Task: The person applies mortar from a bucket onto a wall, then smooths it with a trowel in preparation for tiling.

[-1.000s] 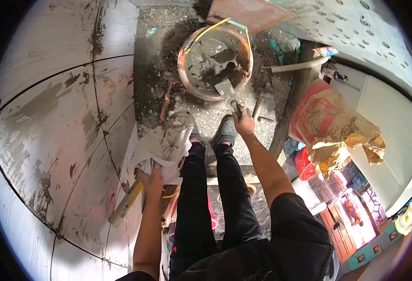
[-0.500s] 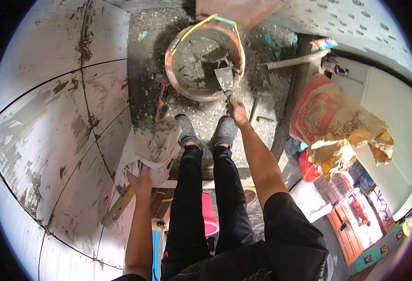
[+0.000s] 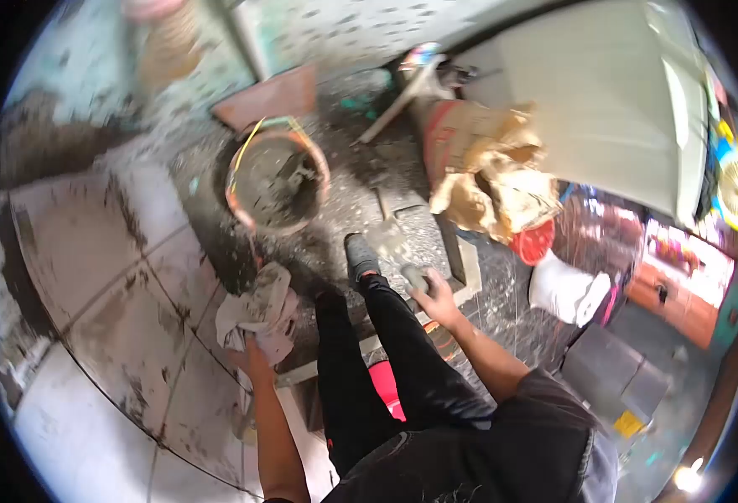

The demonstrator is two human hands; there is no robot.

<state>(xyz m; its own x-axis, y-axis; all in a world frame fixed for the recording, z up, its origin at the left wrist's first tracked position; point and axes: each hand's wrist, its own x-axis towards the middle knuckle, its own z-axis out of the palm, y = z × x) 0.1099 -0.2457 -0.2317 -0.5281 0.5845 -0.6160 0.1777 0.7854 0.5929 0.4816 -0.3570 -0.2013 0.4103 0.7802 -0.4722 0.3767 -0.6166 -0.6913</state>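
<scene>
My left hand [image 3: 253, 360] is closed on a crumpled, grey-stained cloth [image 3: 256, 310], close to the tiled wall [image 3: 122, 314]. In my right hand [image 3: 438, 303] is the handle of a putty knife [image 3: 390, 239]. Its flat blade points away from me over the gritty floor and is blurred. Beyond my feet stands an orange bucket [image 3: 236, 211] with a yellow handle, holding wet grey mortar [image 3: 264, 180]. The putty knife is apart from the bucket, to its right and nearer to me.
A torn paper sack [image 3: 499, 180] leans at the right, above a red basket [image 3: 533, 243] and a white sack [image 3: 566, 289]. A reddish board [image 3: 272, 96] stands behind the bucket. Under my legs shows a pink bucket [image 3: 383, 386]. A grey box [image 3: 608, 369] sits at lower right.
The view has swung to the right, and one foot has shifted. My right hand has moved away from the bucket with the putty knife. My left hand still grips the cloth.
</scene>
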